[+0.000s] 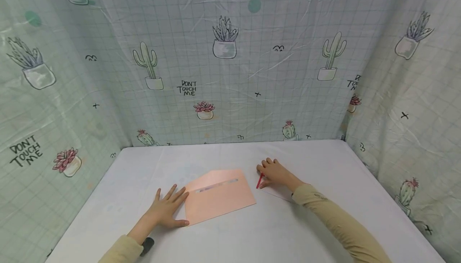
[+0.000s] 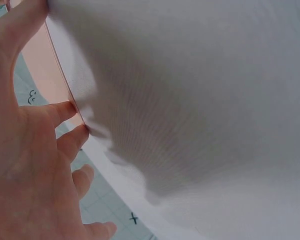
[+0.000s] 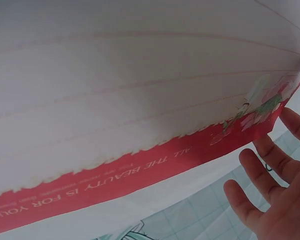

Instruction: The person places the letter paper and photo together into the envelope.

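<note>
A pink envelope [image 1: 221, 205] lies on the white table with its pointed flap up at the far side and a shiny strip below the flap. My left hand [image 1: 166, 211] has its fingers spread, with fingertips and thumb at the envelope's left edge. To the right of the envelope, my right hand [image 1: 276, 175] pinches a sheet of letter paper [image 3: 115, 75] by its edge. Ruled lines, a red printed border with lettering and a flower picture show on the sheet in the right wrist view. From the head it appears nearly edge-on, partly covered by the hand.
A dark object [image 1: 147, 246] shows by the left sleeve cuff. The white table [image 1: 230, 243] ends at a hanging cloth [image 1: 252, 115] printed with potted plants, which encloses the back and both sides.
</note>
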The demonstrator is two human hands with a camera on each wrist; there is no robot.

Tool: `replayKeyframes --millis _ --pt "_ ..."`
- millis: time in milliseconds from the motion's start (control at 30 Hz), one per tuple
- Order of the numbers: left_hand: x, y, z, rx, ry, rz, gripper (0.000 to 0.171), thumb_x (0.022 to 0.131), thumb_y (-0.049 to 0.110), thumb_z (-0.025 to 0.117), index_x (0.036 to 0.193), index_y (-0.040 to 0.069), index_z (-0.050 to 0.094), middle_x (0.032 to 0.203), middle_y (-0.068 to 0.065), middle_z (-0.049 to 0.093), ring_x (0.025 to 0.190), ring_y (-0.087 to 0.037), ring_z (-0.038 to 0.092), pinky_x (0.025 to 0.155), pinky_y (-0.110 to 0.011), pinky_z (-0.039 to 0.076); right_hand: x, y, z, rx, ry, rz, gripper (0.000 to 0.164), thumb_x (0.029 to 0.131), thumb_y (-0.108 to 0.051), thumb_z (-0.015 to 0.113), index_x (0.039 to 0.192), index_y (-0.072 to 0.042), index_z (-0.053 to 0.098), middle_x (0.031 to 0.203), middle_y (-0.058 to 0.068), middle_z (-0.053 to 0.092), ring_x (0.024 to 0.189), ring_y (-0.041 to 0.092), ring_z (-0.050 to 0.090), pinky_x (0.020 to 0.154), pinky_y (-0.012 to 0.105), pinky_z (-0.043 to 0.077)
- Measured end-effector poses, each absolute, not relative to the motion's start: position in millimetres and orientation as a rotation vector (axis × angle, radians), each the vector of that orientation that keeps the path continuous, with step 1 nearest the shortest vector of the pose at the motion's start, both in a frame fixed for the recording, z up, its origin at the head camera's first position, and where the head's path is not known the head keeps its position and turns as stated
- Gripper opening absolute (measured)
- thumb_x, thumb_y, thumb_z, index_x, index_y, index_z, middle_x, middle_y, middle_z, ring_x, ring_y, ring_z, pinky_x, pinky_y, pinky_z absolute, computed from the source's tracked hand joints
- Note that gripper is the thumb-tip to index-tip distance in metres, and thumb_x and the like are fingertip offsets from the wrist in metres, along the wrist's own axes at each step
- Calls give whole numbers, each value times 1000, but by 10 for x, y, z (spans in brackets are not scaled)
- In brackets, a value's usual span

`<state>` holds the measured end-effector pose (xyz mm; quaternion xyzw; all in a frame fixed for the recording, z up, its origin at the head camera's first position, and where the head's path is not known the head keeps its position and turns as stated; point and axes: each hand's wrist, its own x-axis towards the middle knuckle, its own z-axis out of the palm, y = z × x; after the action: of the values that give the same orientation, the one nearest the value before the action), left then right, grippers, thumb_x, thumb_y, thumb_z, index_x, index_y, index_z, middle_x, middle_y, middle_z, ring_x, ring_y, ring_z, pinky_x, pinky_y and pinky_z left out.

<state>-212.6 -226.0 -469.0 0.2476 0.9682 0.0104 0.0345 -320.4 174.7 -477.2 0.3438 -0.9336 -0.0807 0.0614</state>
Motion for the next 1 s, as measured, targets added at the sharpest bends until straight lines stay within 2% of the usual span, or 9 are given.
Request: replayKeyframes --millis 467,800,1000 --pt "-2119 -2270 -4713 783 2994 36 91 68 67 56 134 7 38 143 -11 34 133 -40 24 95 -71 14 -3212 1722 -4770 1009 -2839 -265 58 62 -63 63 89 -15 46 86 5 44 83 21 41 64 34 35" --pt "-2122 -2266 -4697 763 2981 37 91 69 67 55 135 8 36 144 -10 32 134 -39 21 96 -71 13 -3159 1723 -4673 1020 -2828 -213 46 63 -57 66 84 -20 50 85 5 42 79 20 36 60 31 28" --pt "-2131 -2262 -4699 756 2977 29 92 69 69 54 136 9 36 145 -10 31 134 -38 20 97 -71 12 -3185 1757 -4594 1038 -2827 -166 35 68 -48 67 86 -22 54 86 3 43 79 20 36 60 31 28"
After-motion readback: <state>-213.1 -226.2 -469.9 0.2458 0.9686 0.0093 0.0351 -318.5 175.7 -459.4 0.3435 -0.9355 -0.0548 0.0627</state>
